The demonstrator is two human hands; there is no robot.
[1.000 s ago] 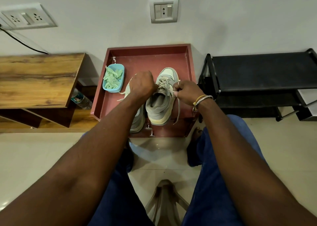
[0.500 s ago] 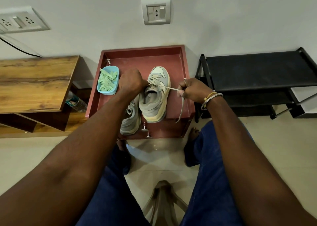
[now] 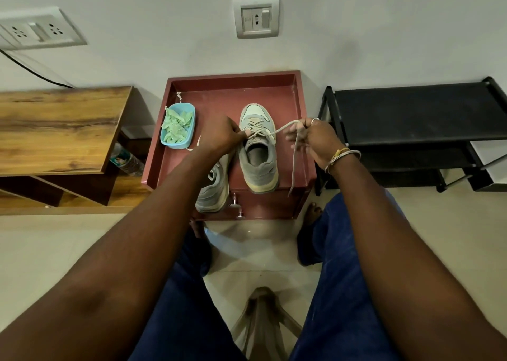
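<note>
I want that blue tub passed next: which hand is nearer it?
Left. The left hand pinches the laces close beside the blue tub; the right hand grips a lace end across the shoe.

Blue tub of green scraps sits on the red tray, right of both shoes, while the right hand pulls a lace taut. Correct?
No. The head view shows the blue tub on the red tray left of both shoes, not right. The right hand does pull a lace taut.

Both forearms reach forward; the left hand [image 3: 219, 135] pinches with curled fingers, the right hand [image 3: 311, 138] is closed, wrist bangled.
</note>
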